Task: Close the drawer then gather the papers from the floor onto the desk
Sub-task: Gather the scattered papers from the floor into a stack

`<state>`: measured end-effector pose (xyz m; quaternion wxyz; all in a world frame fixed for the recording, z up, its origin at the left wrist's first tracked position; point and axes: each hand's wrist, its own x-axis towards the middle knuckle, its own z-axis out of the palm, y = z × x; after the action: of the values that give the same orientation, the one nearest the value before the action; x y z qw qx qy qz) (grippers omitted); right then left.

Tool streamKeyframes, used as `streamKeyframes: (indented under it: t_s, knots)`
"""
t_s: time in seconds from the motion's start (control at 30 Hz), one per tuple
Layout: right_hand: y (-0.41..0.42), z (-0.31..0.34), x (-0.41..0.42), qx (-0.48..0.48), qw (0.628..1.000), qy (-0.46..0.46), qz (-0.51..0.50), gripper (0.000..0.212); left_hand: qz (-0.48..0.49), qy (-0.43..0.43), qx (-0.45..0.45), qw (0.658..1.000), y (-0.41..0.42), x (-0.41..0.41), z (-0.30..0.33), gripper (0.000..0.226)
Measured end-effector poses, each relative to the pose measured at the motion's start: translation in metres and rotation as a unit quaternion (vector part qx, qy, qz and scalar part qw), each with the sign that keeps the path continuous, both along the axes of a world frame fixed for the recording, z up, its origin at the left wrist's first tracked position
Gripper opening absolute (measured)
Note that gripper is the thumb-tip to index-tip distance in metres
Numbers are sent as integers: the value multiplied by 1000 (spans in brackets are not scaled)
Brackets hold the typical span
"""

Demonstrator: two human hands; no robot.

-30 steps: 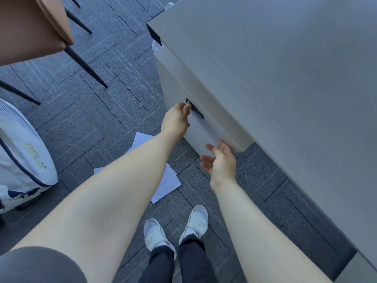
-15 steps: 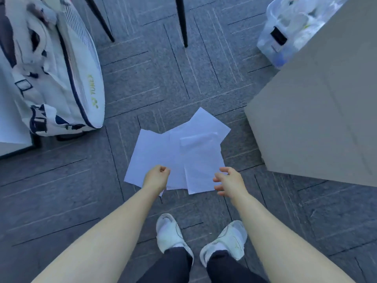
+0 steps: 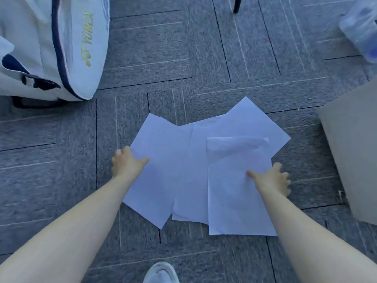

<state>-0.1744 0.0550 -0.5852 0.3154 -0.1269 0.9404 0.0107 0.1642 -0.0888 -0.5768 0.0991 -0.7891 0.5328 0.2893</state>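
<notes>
Several white papers lie overlapping on the grey carpet in the middle of the view. My left hand rests on the left edge of the leftmost sheet, thumb on top and fingers curled at the edge. My right hand is on the right edge of the rightmost sheet, thumb pressed on the paper and fingers spread beside it. The sheets still lie flat on the floor. The grey desk unit shows only as a corner at the right; its drawer is out of sight.
A white sports bag with yellow lettering lies at the upper left. A clear plastic container sits at the upper right. A dark chair leg stands at the top. My white shoe is at the bottom edge.
My hands left the drawer front and dropped to the floor. The view swung from the desk down to the papers, and both hands now touch the outer sheets.
</notes>
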Motion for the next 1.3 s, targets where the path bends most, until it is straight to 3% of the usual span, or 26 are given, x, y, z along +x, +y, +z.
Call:
streamKeyframes:
  t_s: [0.1, 0.2, 0.3, 0.4, 0.5, 0.57, 0.63, 0.73, 0.93, 1.03, 1.13, 1.2, 1.3]
  knots:
    - [-2, -10, 0, -16, 1000, 18, -10, 87, 19, -18, -16, 1000, -10, -1, -18, 78]
    - [-7, -11, 5, -32, 999, 0, -8, 78, 13, -3, 13, 1000, -17, -2, -24, 61]
    - [-14, -9, 21, -89, 994, -70, -2, 46, -27, 18, 41, 999, -14, -7, -24, 38]
    - [-21, -2, 36, -160, 978, -128, -37, 17, -33, 37, 4, 999, -11, -11, -18, 40]
    - [-23, -4, 39, -234, 954, -157, -105, 19, 57, 196, 12, 979, -11, -15, -12, 40]
    - [-22, -6, 39, -246, 949, -169, -96, 21, 30, 240, 25, 970, -10, -22, -11, 44]
    - [-23, -5, 34, -233, 958, -134, -99, 31, -18, 213, 1, 977, -9, -34, -13, 50]
    - [-27, 0, 24, -210, 959, -127, -140, 62, -84, 96, -47, 991, -10, -52, -16, 74]
    - [-39, -3, 32, -212, 951, -188, -126, 31, -69, 131, 18, 989, -19, -69, -17, 99]
    - [-45, -8, 45, -192, 953, -209, -110, 20, -54, 164, 29, 985, -13, -81, -21, 78]
    - [-46, -9, 51, -178, 974, -133, -53, 20, -109, 75, 1, 991, -5, -87, -23, 61]
    - [-43, -6, 49, -221, 962, -147, -72, 16, -112, 60, -32, 991, 0, -87, -25, 61]
    - [-36, -3, 45, -290, 909, -250, -165, 23, -44, 108, -78, 990, 5, -88, -28, 70]
